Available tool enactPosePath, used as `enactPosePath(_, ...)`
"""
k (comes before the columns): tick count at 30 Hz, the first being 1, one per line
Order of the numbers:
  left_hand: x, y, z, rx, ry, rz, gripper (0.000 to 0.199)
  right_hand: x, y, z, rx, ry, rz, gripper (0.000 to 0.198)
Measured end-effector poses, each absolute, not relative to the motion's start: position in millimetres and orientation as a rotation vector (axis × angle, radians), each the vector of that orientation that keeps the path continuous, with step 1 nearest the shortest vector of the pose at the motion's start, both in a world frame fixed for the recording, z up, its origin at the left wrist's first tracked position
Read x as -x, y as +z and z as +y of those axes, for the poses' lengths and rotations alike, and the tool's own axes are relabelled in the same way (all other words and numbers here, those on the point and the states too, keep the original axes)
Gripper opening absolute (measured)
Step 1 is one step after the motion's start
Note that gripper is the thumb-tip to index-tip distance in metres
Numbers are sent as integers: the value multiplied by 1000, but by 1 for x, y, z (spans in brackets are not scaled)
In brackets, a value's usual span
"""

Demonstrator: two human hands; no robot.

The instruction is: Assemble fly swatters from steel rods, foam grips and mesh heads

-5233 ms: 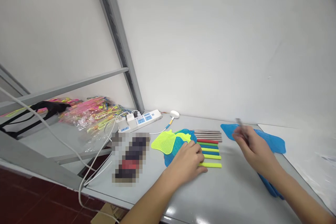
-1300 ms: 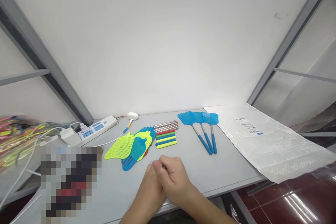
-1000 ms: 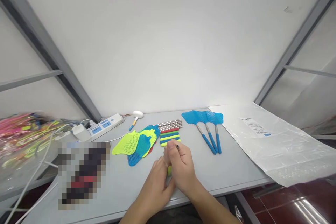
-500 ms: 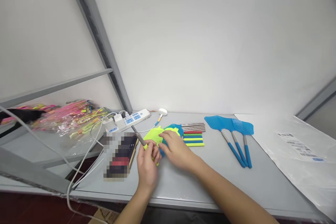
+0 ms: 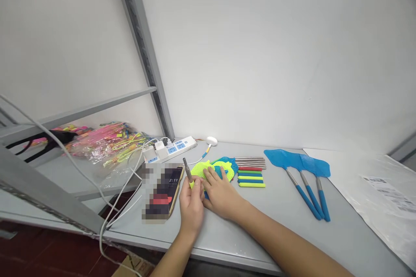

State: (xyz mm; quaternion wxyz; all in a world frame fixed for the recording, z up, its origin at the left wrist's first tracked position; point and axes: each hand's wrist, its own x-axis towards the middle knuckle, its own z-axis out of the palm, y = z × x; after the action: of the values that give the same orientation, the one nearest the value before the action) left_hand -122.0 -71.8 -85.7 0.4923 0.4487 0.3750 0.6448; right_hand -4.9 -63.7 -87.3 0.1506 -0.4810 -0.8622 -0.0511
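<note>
A second ago both hands were close together around the stick [image 5: 188, 173]. Now the left hand [image 5: 191, 203] holds it alone, fingers curled around its yellow grip. The right hand [image 5: 222, 192] lies on the pile of swatter heads [image 5: 199, 169], fingers a bit apart; I can't tell if they pinch one. The stick is just left of the pile. Its long line slants, metal end pointing up, away and a little left.

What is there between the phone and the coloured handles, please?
In the head view, the left hand with its metal rod, the mesh heads and the right hand.
</note>
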Motion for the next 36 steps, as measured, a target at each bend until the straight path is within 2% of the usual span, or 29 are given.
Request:
enactPosePath(8, 124, -89, -72, -1120, 1512, 860, 25, 4, -91, -69, 1260, -324, -2479, 25)
enactPosePath(13, 122, -89, -75, -1134, 1506, 865, 24, -4, -101, -78, 1053, -557, -2543, 22)
enactPosePath(18, 115, -74, -71, -1150, 1522, 857, 23, -23, -94, -81, 844, -575, -2489, 22)
enactPosePath(20, 109, -53, -61, -1169, 1520, 831, 23, -33, -84, -76, 829, -520, -2411, 25)
enactPosePath(25, 80, 27, -15, -1231, 1459, 711, 20, -68, -56, -51, 1034, -79, -1785, 24)
enactPosePath(29, 38, 66, 19, -1278, 1305, 616, 17, -113, -38, -43, 1193, -7, -1384, 25)
enactPosePath(32, 5, 60, 18, -1303, 1085, 555, 25, -161, -29, -50, 1280, 88, -1114, 30)
enactPosePath(36, -21, 12, -24, -1279, 779, 532, 39, -225, -25, -63, 1283, 284, -873, 37)
